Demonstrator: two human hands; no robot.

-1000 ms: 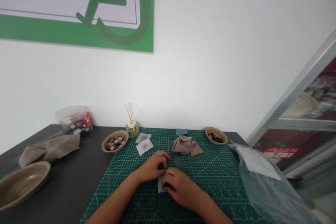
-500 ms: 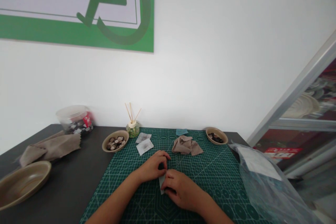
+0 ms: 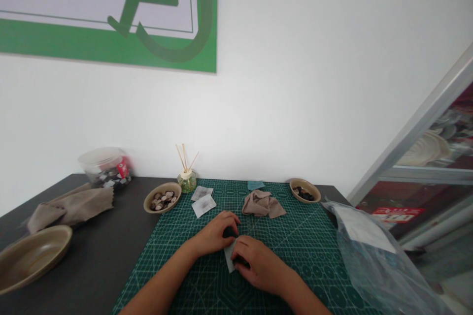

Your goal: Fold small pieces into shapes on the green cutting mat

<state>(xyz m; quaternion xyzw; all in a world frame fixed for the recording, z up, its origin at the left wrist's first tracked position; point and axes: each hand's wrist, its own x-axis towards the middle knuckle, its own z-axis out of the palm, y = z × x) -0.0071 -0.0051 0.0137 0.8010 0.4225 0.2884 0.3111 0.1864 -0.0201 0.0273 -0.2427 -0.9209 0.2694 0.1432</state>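
Note:
A small pale packet [image 3: 229, 258] lies on the green cutting mat [image 3: 295, 236], between my two hands. My left hand [image 3: 217, 233] has its thumb at the packet's upper end, with the fingers curved above it. Curled over the packet's right side, my right hand [image 3: 254, 261] has its fingertips pressed on it. Behind my left hand, two whitish packets with dark contents, a nearer one [image 3: 204, 205] and a farther one [image 3: 201, 193], lie on the mat.
A crumpled brown cloth [image 3: 260, 204], bowls of dark and pale pieces [image 3: 148, 204] [image 3: 317, 196] and a reed diffuser [image 3: 186, 181] stand farther back. Left are another cloth [image 3: 81, 204], a tub [image 3: 105, 167] and a bowl [image 3: 40, 251]; right, a plastic bag [image 3: 373, 256].
My right hand has shifted slightly to the right and up, so more of the pale packet shows. My left hand has barely moved.

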